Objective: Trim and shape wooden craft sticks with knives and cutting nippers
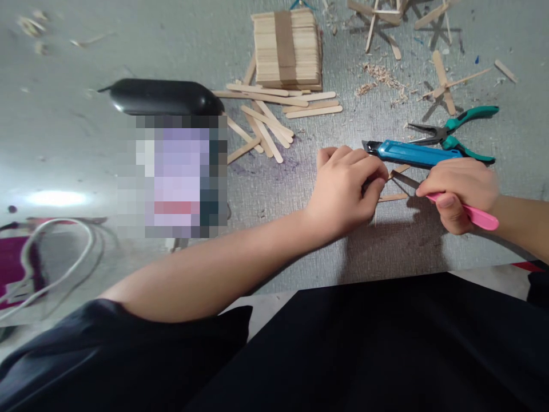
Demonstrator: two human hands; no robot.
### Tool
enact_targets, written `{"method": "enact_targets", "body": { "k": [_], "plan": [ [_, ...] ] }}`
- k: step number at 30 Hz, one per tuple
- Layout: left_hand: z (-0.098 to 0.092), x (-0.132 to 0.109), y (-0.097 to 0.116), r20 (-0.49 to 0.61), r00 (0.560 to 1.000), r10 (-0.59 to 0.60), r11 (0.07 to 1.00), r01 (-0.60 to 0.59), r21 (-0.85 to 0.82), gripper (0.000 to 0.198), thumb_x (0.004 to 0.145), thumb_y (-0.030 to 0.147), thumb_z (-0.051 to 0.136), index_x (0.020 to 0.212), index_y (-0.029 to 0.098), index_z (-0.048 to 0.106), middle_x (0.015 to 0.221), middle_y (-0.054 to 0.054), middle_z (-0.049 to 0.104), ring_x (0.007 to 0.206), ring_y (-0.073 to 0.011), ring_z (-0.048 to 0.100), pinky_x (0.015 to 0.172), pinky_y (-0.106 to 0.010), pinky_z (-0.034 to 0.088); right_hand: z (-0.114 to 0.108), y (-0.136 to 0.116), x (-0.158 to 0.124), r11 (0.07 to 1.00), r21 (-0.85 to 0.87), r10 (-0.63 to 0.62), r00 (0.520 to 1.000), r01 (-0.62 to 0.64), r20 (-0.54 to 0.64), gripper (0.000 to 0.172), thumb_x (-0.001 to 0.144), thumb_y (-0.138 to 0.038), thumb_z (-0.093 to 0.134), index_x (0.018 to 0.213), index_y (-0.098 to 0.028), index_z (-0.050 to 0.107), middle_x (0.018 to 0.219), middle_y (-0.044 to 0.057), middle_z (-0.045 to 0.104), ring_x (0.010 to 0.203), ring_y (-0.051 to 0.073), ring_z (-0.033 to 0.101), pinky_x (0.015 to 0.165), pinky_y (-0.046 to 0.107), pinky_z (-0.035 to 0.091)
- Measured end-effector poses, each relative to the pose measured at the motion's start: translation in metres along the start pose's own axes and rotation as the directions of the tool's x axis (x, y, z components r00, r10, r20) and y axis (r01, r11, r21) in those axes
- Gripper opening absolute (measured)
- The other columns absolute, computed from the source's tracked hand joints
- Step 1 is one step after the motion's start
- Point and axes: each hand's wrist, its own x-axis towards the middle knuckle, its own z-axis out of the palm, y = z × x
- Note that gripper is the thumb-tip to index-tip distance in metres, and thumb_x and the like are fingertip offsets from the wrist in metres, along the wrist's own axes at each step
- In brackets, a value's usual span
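My right hand (463,191) is wrapped round a pink-handled knife (484,218), its narrow blade pointing left. The blade tip meets a small wooden craft stick (401,170) at the fingertips of my left hand (349,183). That hand is closed, thumb against the fingers, and hides most of the stick. Another stick piece (393,198) lies just below, partly behind the left thumb. A blue utility knife (420,153) rests right behind both hands, its short blade end to the left. Beyond it lie teal-handled needle-nose pliers (446,134), jaws apart.
A banded stack of craft sticks (266,51) stands at the back, with several loose sticks (268,134) before it. Wood shavings (381,80) and crossed-stick pieces (444,86) lie at back right. A black case (165,97) and a white cable (88,229) are at left.
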Motion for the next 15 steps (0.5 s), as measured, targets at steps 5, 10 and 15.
{"method": "enact_targets", "body": {
  "k": [5,10,15],
  "plan": [
    [0.0001,0.0003,0.0001,0.002,1.000,-0.002,1.000,0.002,-0.001,0.016,0.106,0.025,0.064,0.099,0.027,0.077,0.104,-0.005,0.085,0.110,-0.0325,0.072,0.107,-0.057,0.044,0.0002,-0.0009,0.0031,0.998,-0.023,-0.057,0.998,0.057,-0.027,0.041,0.126,-0.044,0.052,0.096,-0.032,0.076,0.066,-0.001,0.070,0.052,0.018,0.062,0.053,0.039,0.049],
    [-0.0005,0.0006,0.0002,0.004,1.000,-0.003,1.000,0.003,-0.001,0.017,0.106,0.025,0.063,0.098,0.027,0.077,0.103,-0.005,0.085,0.111,-0.0327,0.073,0.107,-0.057,0.044,-0.0006,-0.0004,0.0020,0.992,-0.103,-0.069,0.998,0.067,-0.015,0.045,0.126,-0.048,0.050,0.093,-0.032,0.075,0.064,-0.002,0.068,0.051,0.017,0.062,0.050,0.037,0.047],
    [-0.0005,0.0006,0.0003,0.001,1.000,-0.005,1.000,0.005,-0.005,0.016,0.106,0.025,0.063,0.097,0.027,0.077,0.102,-0.005,0.085,0.110,-0.0327,0.073,0.107,-0.058,0.044,0.0002,-0.0018,0.0037,0.991,-0.120,-0.069,0.997,0.064,-0.033,0.043,0.125,-0.041,0.049,0.091,-0.030,0.074,0.064,-0.002,0.069,0.052,0.017,0.063,0.049,0.036,0.044]
  ]
}}
